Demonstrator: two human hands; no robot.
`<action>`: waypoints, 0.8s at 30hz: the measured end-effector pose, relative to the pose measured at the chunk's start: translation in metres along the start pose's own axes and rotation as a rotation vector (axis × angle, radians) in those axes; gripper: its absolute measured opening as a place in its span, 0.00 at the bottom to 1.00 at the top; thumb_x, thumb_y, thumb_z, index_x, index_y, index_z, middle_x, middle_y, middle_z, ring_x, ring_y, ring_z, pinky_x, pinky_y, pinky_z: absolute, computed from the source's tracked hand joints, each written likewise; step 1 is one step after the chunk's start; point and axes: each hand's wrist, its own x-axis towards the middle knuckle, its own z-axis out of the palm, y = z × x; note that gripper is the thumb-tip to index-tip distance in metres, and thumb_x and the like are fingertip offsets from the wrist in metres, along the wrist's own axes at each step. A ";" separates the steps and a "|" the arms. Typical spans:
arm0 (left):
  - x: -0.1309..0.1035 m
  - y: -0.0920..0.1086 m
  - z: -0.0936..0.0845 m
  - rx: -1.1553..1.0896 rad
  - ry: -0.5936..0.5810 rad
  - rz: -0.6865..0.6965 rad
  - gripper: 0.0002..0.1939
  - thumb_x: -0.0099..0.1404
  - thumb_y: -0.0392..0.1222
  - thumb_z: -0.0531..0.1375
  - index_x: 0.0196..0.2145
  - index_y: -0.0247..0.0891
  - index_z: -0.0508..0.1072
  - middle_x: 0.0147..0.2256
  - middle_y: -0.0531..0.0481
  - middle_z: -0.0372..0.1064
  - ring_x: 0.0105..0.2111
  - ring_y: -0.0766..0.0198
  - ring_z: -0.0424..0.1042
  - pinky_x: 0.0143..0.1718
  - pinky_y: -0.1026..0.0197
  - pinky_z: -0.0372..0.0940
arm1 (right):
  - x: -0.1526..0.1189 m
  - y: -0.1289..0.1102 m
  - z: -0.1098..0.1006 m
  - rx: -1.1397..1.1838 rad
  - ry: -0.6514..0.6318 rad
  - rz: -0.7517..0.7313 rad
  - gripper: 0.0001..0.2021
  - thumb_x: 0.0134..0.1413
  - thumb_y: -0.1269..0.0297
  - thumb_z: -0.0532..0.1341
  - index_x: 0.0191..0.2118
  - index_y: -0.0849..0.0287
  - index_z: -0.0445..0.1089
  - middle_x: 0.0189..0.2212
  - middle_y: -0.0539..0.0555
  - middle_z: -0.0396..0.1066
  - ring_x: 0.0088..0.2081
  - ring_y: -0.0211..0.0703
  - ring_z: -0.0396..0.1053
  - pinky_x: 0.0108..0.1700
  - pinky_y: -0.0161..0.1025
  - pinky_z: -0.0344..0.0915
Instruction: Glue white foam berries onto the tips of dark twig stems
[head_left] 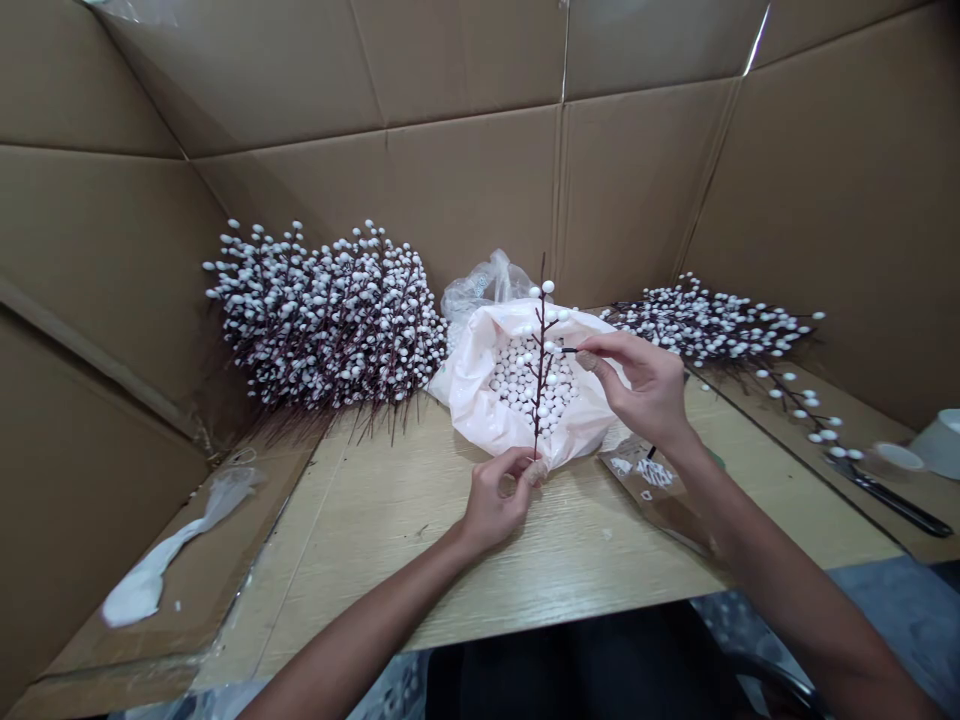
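Note:
My left hand [504, 492] pinches the bottom of a thin brown artificial berry branch [539, 385], holding it upright. White berries sit on several of its short twigs, while the bare tip rises above them. My right hand [639, 382] pinches a thin dark stick [570, 351], its end close to a white berry on the branch's right side. Most of that stick is hidden by the fingers. Behind the branch, an open pale pink plastic bag [480, 400] holds many loose white berries [514, 375].
A large heap of white-berried branches [330, 310] lies at left, a smaller pile [705, 320] at right. White smears mark a cardboard piece [675, 505]. Scissors [900, 500] lie near a white cup [941, 445]. A plastic bag with white contents [161, 560] lies left. Cardboard walls [465, 200] surround the table.

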 end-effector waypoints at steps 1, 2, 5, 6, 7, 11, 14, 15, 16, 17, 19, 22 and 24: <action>0.000 0.000 0.000 -0.002 0.001 0.001 0.06 0.62 0.36 0.58 0.36 0.34 0.74 0.26 0.50 0.75 0.24 0.66 0.74 0.31 0.64 0.69 | 0.000 0.000 0.000 0.005 0.004 0.002 0.06 0.53 0.72 0.62 0.37 0.56 0.75 0.34 0.53 0.75 0.37 0.43 0.73 0.41 0.44 0.71; 0.000 0.000 0.000 -0.003 0.001 0.001 0.06 0.62 0.36 0.58 0.36 0.34 0.74 0.26 0.49 0.75 0.24 0.66 0.74 0.31 0.64 0.70 | 0.000 0.001 0.000 0.010 0.007 0.005 0.07 0.53 0.72 0.62 0.37 0.56 0.75 0.34 0.53 0.75 0.37 0.43 0.73 0.41 0.44 0.71; 0.000 0.001 0.000 0.003 0.003 0.000 0.06 0.62 0.37 0.58 0.35 0.34 0.74 0.26 0.50 0.75 0.24 0.66 0.74 0.31 0.64 0.70 | 0.000 0.000 -0.001 0.014 0.012 0.004 0.07 0.52 0.72 0.63 0.37 0.56 0.75 0.34 0.53 0.75 0.37 0.43 0.73 0.41 0.44 0.71; 0.000 0.000 0.000 0.005 0.004 -0.002 0.06 0.63 0.37 0.58 0.35 0.34 0.74 0.26 0.50 0.75 0.24 0.66 0.74 0.31 0.64 0.70 | 0.000 0.000 -0.001 0.012 0.009 -0.003 0.06 0.52 0.72 0.63 0.37 0.56 0.75 0.34 0.53 0.75 0.37 0.43 0.73 0.40 0.44 0.71; -0.001 0.000 0.001 0.005 0.004 -0.005 0.06 0.63 0.38 0.58 0.35 0.34 0.74 0.26 0.50 0.75 0.24 0.66 0.74 0.31 0.64 0.70 | 0.000 0.000 -0.001 0.007 0.005 -0.010 0.06 0.52 0.72 0.63 0.36 0.55 0.74 0.34 0.52 0.75 0.37 0.43 0.73 0.40 0.44 0.71; -0.001 -0.001 0.001 0.007 0.000 -0.011 0.06 0.63 0.37 0.58 0.36 0.34 0.74 0.26 0.49 0.76 0.24 0.66 0.74 0.31 0.64 0.69 | 0.000 -0.002 0.000 -0.009 -0.005 -0.034 0.06 0.52 0.72 0.63 0.36 0.55 0.74 0.33 0.52 0.75 0.36 0.43 0.73 0.39 0.44 0.70; -0.001 0.000 0.000 0.007 -0.005 -0.003 0.06 0.62 0.36 0.57 0.36 0.34 0.74 0.26 0.49 0.75 0.24 0.65 0.74 0.31 0.64 0.69 | 0.000 -0.002 0.000 -0.012 -0.009 -0.025 0.07 0.53 0.72 0.62 0.37 0.55 0.74 0.34 0.52 0.75 0.37 0.43 0.73 0.40 0.44 0.70; 0.000 0.000 0.000 0.006 -0.005 -0.003 0.06 0.62 0.35 0.57 0.36 0.34 0.73 0.26 0.49 0.76 0.24 0.65 0.74 0.31 0.64 0.69 | 0.000 -0.003 0.000 -0.012 -0.010 -0.020 0.07 0.53 0.72 0.62 0.37 0.55 0.74 0.34 0.53 0.75 0.37 0.43 0.73 0.40 0.44 0.70; 0.000 0.000 0.000 0.007 -0.005 -0.004 0.06 0.62 0.35 0.57 0.36 0.34 0.73 0.26 0.49 0.76 0.24 0.65 0.74 0.31 0.64 0.69 | 0.000 -0.003 0.000 -0.014 -0.010 -0.017 0.07 0.53 0.72 0.62 0.37 0.55 0.74 0.34 0.53 0.76 0.37 0.44 0.73 0.41 0.45 0.71; 0.000 0.000 0.000 0.007 -0.005 -0.006 0.06 0.62 0.36 0.57 0.36 0.34 0.73 0.26 0.49 0.76 0.24 0.65 0.74 0.31 0.63 0.69 | 0.000 -0.003 -0.001 -0.017 -0.009 -0.015 0.07 0.53 0.72 0.62 0.37 0.55 0.75 0.34 0.53 0.76 0.38 0.44 0.73 0.41 0.45 0.71; 0.000 0.000 0.000 0.009 -0.004 -0.010 0.06 0.62 0.36 0.57 0.36 0.34 0.73 0.26 0.50 0.75 0.24 0.65 0.74 0.31 0.63 0.69 | 0.000 -0.002 -0.001 -0.025 -0.006 -0.010 0.06 0.53 0.71 0.62 0.37 0.55 0.75 0.34 0.53 0.76 0.38 0.44 0.73 0.41 0.45 0.71; 0.000 0.000 0.000 0.001 -0.004 -0.013 0.06 0.62 0.36 0.58 0.36 0.34 0.74 0.26 0.50 0.75 0.24 0.65 0.74 0.31 0.63 0.69 | 0.000 -0.001 -0.001 -0.034 0.010 -0.003 0.06 0.53 0.71 0.62 0.36 0.55 0.74 0.34 0.53 0.76 0.37 0.43 0.73 0.40 0.45 0.71; -0.001 -0.001 0.000 -0.006 -0.007 -0.016 0.06 0.62 0.37 0.58 0.36 0.34 0.73 0.26 0.49 0.75 0.24 0.65 0.73 0.30 0.64 0.68 | 0.001 -0.001 -0.001 -0.038 0.026 0.003 0.05 0.53 0.70 0.62 0.36 0.55 0.74 0.33 0.53 0.76 0.36 0.43 0.73 0.40 0.44 0.71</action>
